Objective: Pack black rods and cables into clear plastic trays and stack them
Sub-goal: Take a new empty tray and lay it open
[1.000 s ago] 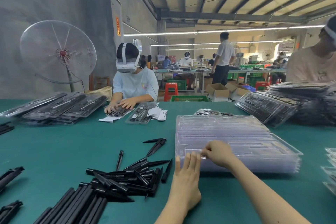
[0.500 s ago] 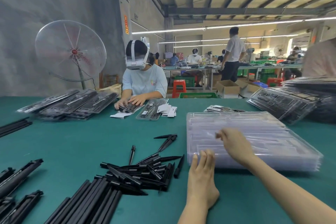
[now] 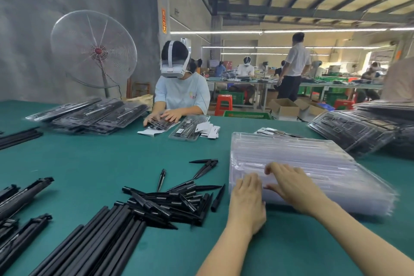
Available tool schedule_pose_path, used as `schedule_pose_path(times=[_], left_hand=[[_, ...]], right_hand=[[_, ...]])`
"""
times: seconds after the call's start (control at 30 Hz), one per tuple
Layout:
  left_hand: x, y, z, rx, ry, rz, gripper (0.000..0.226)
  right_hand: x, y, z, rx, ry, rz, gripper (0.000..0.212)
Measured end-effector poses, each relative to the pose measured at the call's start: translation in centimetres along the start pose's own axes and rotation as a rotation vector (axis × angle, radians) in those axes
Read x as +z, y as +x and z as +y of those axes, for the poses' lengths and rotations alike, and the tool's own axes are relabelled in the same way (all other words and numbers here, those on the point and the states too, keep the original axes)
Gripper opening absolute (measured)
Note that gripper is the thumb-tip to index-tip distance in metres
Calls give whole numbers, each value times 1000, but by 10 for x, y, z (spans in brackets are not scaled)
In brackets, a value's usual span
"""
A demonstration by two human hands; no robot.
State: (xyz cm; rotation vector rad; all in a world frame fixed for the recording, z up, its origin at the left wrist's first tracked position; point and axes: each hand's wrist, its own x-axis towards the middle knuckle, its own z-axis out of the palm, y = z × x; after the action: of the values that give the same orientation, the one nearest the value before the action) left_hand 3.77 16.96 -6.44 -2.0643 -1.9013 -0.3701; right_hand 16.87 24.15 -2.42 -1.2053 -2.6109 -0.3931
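A thick stack of clear plastic trays (image 3: 318, 163) lies on the green table (image 3: 89, 168) at centre right. My left hand (image 3: 247, 204) has straight fingers that touch the stack's near left edge. My right hand (image 3: 291, 184) lies spread on the top tray near that corner, fingertips bent down, thumb along the front edge. To the left lies a loose heap of short black spikes (image 3: 172, 199), and beside it a bundle of long black rods (image 3: 96, 244). More black rod pieces (image 3: 20, 199) lie at the far left.
A person in a headset (image 3: 181, 94) works across the table on a tray. Filled trays are piled at the back left (image 3: 89, 114) and at the right (image 3: 358, 132). A standing fan (image 3: 96, 51) is behind. Bare green cloth lies between the spikes and the far piles.
My right hand has gone from pinching the stack's near left edge to lying spread on the top tray. My left hand slid forward against the stack's edge.
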Motion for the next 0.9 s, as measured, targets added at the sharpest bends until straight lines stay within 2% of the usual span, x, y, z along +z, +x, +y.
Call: schedule_pose_path(times=[0.1, 0.2, 0.27, 0.33, 0.43, 0.53, 0.67, 0.73, 0.9], left_hand=[[-2, 6, -10, 42, 66, -1, 47], [-5, 14, -20, 73, 51, -40, 45], [-9, 22, -21, 66, 31, -94, 51], [-9, 26, -18, 66, 14, -146, 62], [-8, 26, -18, 72, 4, -185, 70], [-12, 30, -22, 62, -58, -243, 73], [-15, 35, -21, 32, -121, -297, 61], [-13, 35, -21, 11, -143, -298, 59], [-13, 36, -18, -11, -115, -296, 54]], right_hand=[[-2, 0, 4, 46, 73, 65, 32], [-12, 8, 2, 165, 333, 183, 27], [-14, 8, 4, 162, 247, 147, 35], [-12, 5, 6, 147, 82, 17, 41], [-4, 1, 7, 124, -84, -29, 32], [-4, 1, 6, 210, 3, 66, 23], [-27, 0, 13, 287, 228, 229, 25], [-46, -5, 22, 271, 325, 314, 24], [-72, -38, 36, 204, 310, 443, 18]])
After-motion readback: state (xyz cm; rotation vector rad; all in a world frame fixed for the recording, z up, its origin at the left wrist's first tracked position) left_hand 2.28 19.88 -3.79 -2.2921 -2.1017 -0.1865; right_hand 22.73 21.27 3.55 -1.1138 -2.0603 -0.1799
